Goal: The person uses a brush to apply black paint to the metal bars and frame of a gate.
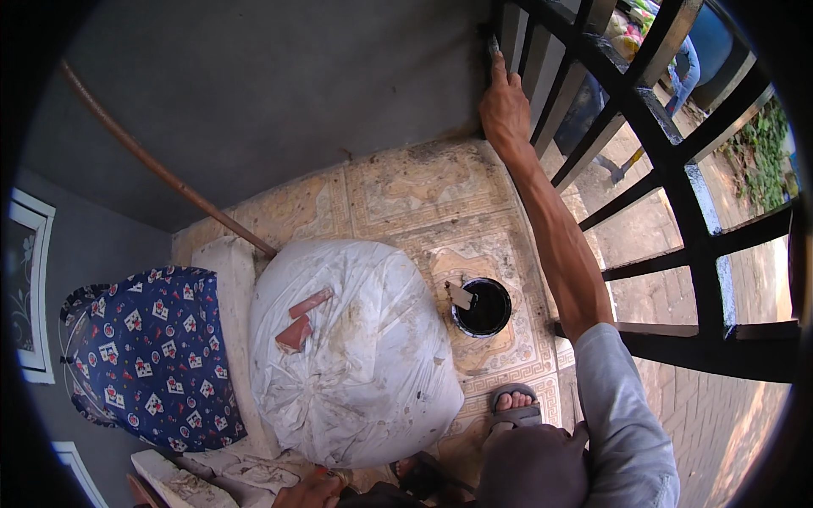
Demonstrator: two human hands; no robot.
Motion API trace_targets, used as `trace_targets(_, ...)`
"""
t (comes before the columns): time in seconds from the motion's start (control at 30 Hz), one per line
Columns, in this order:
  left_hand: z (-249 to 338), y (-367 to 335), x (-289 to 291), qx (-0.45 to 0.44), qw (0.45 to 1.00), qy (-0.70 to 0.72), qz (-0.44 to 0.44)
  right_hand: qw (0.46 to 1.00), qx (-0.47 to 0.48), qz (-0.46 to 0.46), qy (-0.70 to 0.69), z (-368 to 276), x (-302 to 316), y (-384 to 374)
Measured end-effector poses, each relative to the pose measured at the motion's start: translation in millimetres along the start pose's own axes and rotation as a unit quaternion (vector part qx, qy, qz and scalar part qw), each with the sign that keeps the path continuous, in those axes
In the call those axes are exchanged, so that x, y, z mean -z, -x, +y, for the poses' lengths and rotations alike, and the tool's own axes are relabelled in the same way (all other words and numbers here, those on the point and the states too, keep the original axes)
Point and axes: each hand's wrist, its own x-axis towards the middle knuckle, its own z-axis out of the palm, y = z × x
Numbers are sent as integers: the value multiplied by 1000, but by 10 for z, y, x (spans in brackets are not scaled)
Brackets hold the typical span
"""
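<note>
Tiled floor [406,190] | white sack [356,356] beside paint can [483,307] | right hand [504,106] grip pinching brush [493,44] (at gate [677,169]) | left hand [309,489] grip unclear

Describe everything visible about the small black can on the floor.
The black can is a small round open container standing upright on the patterned tile floor, beside the white sack. Glossy black liquid fills it. A pale flat stick leans over its left rim. Neither hand touches it.

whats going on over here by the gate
A person reaches the right hand up to the black metal gate, pressing a small brush to its bar by the grey wall. An open can of black paint sits on the tiled floor. The left hand rests low, beside a white sack.
</note>
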Motion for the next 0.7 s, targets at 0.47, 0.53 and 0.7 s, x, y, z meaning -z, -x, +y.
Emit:
trace_targets(0.47,-16,18,2,-5,1000,-14,-2,1000,-11,-5,-20,-13,-104,1)
trace_targets(0.53,-5,23,-4,-8,1000,-17,1,1000,6,11,-27,-14,-30,-23)
trace_targets(0.7,1,12,5,-5,1000,-6,-5,1000,-2,-5,6,146,-114,-100)
